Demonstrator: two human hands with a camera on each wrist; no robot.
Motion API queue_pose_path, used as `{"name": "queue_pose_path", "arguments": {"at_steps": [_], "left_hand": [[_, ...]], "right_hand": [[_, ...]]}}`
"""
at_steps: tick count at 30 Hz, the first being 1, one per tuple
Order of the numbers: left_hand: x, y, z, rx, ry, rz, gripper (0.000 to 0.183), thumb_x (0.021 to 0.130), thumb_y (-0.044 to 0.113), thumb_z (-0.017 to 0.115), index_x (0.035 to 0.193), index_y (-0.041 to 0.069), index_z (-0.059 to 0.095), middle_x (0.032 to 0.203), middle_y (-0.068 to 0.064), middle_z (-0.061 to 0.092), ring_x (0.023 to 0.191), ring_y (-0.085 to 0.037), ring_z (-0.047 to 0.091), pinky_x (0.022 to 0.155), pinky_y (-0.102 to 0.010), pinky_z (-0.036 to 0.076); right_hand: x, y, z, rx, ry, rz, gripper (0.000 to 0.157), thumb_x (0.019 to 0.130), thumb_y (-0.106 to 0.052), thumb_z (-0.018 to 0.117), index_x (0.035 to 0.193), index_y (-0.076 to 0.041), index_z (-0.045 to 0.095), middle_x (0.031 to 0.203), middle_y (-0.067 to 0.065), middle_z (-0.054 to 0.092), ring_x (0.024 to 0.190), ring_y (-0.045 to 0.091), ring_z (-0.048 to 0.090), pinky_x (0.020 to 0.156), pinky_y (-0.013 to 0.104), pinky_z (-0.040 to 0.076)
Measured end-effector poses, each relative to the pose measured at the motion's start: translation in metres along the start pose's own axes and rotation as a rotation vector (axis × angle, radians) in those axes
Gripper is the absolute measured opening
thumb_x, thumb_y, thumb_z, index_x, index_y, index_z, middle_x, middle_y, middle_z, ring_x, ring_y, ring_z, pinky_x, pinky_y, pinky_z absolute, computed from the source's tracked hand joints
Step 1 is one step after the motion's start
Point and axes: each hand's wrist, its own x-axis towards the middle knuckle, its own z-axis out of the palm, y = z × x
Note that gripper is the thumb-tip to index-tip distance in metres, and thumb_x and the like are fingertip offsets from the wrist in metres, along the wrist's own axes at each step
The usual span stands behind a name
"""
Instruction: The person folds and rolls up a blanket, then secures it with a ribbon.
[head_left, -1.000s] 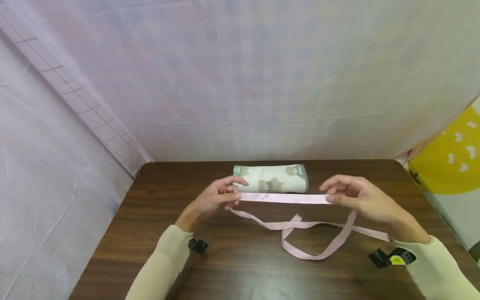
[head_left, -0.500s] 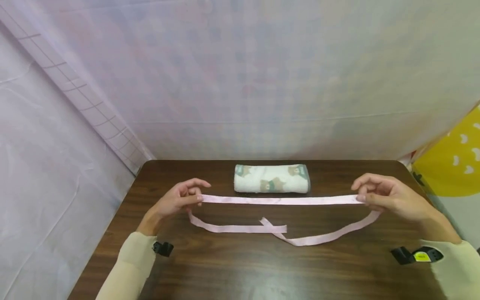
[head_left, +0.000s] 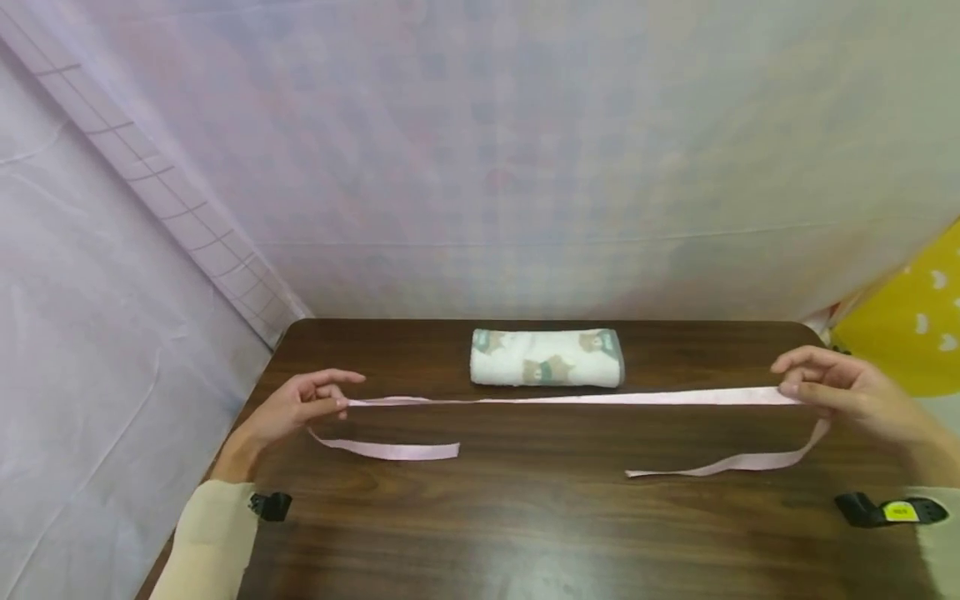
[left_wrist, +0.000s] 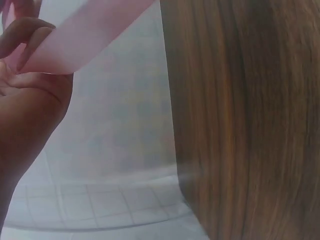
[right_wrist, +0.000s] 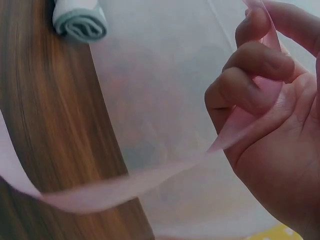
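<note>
A long pink ribbon [head_left: 675,397] is stretched nearly straight between both hands over the table, its left half twisted edge-on. My left hand [head_left: 300,407] pinches it between thumb and fingers near the table's left side; a short tail of ribbon hangs below and curves to the right. At the far right, my right hand [head_left: 851,390] pinches the other stretch, with a longer tail drooping back to the left. In the right wrist view, the ribbon [right_wrist: 100,196] runs through the curled fingers [right_wrist: 240,90]. Behind it lies a rolled towel [head_left: 547,358], white with brown bears and a green edge.
The dark wood table [head_left: 480,517] has its back edge against a pale curtain [head_left: 525,167]. Another white sheet [head_left: 90,375] hangs along the left. Yellow patterned cloth [head_left: 907,333] shows at the right. Each wrist carries a black camera mount [head_left: 272,506].
My hands have spread apart, left hand leftward and right hand rightward. The taut ribbon between them has grown longer and twisted, while its crossed tails have shortened and separated. The towel stays put.
</note>
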Motion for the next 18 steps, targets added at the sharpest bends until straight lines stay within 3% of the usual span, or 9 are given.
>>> {"name": "queue_pose_path", "arguments": {"at_steps": [2,6,9,11,13,17,18], "left_hand": [[-0.001,0.000,-0.002,0.030,0.003,-0.012,0.034,0.099,0.004,0.057,0.132,0.005,0.058,0.086,0.000,0.070,0.085,-0.012,0.067,0.083,-0.024,0.052],[-0.002,0.000,-0.003,0.052,0.030,-0.042,0.036,0.097,0.005,0.060,0.133,0.002,0.056,0.090,-0.001,0.071,0.089,-0.011,0.068,0.087,-0.024,0.052],[-0.004,0.000,-0.005,0.086,0.078,-0.078,0.037,0.097,0.007,0.061,0.133,0.004,0.056,0.091,-0.001,0.071,0.083,-0.007,0.064,0.082,-0.021,0.051],[-0.005,0.000,-0.007,0.118,0.103,-0.097,0.036,0.097,0.009,0.061,0.133,0.005,0.057,0.091,0.000,0.071,0.081,-0.006,0.061,0.080,-0.021,0.050],[-0.007,0.000,-0.009,0.142,0.118,-0.105,0.036,0.097,0.010,0.062,0.133,0.006,0.057,0.090,0.002,0.071,0.077,-0.005,0.058,0.074,-0.021,0.048],[-0.007,-0.001,-0.012,0.135,0.107,-0.074,0.036,0.097,0.007,0.061,0.132,0.004,0.056,0.088,0.001,0.072,0.076,-0.005,0.059,0.068,-0.022,0.049],[-0.007,-0.002,-0.013,0.124,0.108,-0.070,0.035,0.097,0.006,0.061,0.132,0.006,0.057,0.087,0.001,0.072,0.072,-0.004,0.057,0.060,-0.024,0.046]], "right_hand": [[-0.005,0.001,-0.005,-0.016,0.015,0.014,0.047,0.093,0.026,0.029,0.127,0.002,0.051,0.100,0.007,0.068,0.086,0.013,0.066,0.041,0.039,0.049],[-0.014,0.002,-0.010,-0.203,0.033,0.097,0.046,0.092,0.025,0.039,0.126,-0.001,0.052,0.109,0.001,0.067,0.091,0.009,0.066,0.052,0.028,0.053],[-0.018,0.006,-0.010,-0.288,-0.043,0.145,0.043,0.089,0.024,0.046,0.124,-0.001,0.051,0.118,-0.004,0.060,0.092,0.008,0.064,0.070,0.024,0.055],[-0.019,0.009,-0.011,-0.273,-0.120,0.148,0.040,0.089,0.025,0.047,0.123,0.003,0.048,0.121,-0.003,0.054,0.096,0.010,0.064,0.081,0.026,0.056],[-0.019,0.011,-0.010,-0.256,-0.149,0.163,0.034,0.090,0.024,0.046,0.119,0.005,0.047,0.116,-0.001,0.054,0.094,0.012,0.065,0.080,0.027,0.056],[-0.021,0.010,-0.006,-0.413,-0.028,0.221,0.021,0.095,0.015,0.048,0.109,0.002,0.056,0.105,-0.002,0.061,0.090,0.011,0.063,0.077,0.024,0.052],[-0.021,0.009,-0.006,-0.434,0.015,0.254,0.020,0.097,0.012,0.048,0.108,0.000,0.058,0.102,-0.002,0.063,0.088,0.010,0.063,0.071,0.026,0.054]]}}
